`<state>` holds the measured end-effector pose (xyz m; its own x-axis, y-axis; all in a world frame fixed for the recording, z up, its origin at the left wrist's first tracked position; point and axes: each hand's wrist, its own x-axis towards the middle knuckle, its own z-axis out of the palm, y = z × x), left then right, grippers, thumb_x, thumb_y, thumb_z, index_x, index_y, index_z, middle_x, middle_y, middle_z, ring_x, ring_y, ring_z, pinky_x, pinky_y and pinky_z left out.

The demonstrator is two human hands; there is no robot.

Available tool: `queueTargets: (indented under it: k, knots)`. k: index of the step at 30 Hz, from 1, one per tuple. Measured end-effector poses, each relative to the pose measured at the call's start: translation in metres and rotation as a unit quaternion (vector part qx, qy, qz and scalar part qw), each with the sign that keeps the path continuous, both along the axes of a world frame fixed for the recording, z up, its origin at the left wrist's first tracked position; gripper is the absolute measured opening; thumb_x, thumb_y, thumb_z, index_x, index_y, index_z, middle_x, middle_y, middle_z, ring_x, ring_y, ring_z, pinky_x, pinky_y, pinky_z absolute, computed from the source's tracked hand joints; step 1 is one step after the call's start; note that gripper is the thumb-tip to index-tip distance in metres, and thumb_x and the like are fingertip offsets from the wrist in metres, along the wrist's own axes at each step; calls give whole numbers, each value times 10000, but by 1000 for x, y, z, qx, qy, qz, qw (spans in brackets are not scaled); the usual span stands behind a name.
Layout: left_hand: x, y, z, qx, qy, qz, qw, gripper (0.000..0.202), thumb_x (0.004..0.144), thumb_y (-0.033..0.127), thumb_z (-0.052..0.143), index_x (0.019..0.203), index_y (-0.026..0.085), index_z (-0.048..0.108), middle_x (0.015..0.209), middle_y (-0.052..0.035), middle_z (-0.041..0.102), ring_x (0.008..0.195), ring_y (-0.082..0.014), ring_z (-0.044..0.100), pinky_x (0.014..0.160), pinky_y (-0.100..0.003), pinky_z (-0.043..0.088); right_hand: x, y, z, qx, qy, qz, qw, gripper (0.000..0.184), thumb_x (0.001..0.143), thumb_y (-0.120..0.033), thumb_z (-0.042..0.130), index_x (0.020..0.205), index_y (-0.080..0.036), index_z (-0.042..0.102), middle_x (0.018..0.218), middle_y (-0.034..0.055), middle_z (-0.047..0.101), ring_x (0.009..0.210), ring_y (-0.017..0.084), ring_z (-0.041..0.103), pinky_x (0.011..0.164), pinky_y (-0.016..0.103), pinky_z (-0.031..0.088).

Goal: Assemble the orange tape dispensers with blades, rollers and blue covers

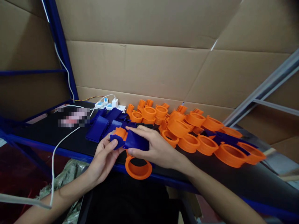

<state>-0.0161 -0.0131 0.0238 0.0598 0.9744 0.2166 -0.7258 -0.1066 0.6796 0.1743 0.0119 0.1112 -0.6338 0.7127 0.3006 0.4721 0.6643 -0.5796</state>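
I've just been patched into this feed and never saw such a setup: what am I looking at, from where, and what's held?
No machine here: one camera worn on a person's head looks down at their two bare hands. The left hand and right hand together grip a blue part with an orange piece against it; an orange ring shows just below them at the edge of the black bench. Behind lie a heap of orange rings, more blue parts, a power strip, a white cable and cardboard walls.
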Motion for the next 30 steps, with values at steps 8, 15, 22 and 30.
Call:
queueTargets:
  k: [8, 15, 22, 30]
  knots:
    - [2, -1, -2, -1, 14, -3, 1000, 225, 857, 212, 732, 1080, 202, 714, 1099, -57, 705, 1034, -209, 662, 965, -372, 548, 0, 2, 0, 6, -34, -19, 999, 658, 875, -515, 686, 1431, -186, 559, 1344, 150, 594, 1232, 305, 554, 1008, 447, 480]
    - [4, -3, -3, 3, 22, -16, 1000, 223, 859, 215, 723, 1081, 193, 713, 1106, -59, 714, 1060, -217, 665, 993, -369, 532, 3, -1, 0, -17, -41, -20, 999, 601, 899, -520, 655, 1402, -200, 588, 1286, 134, 615, 1175, 282, 573, 976, 419, 484]
    - [5, -2, -5, -6, 25, -21, 999, 218, 858, 220, 723, 1073, 194, 699, 1148, -71, 710, 1112, -246, 651, 1038, -430, 497, 9, 0, -2, -11, -42, -4, 999, 547, 935, -484, 618, 1415, -226, 570, 1109, 84, 635, 1016, 224, 600, 891, 368, 490]
    - [6, -6, -6, 2, 44, -15, 999, 268, 846, 247, 737, 1108, 217, 690, 1128, -60, 699, 1098, -236, 646, 982, -382, 516, 11, -2, -6, -17, -43, -10, 999, 575, 929, -529, 610, 1426, -245, 556, 1028, 60, 598, 944, 204, 579, 837, 342, 483]
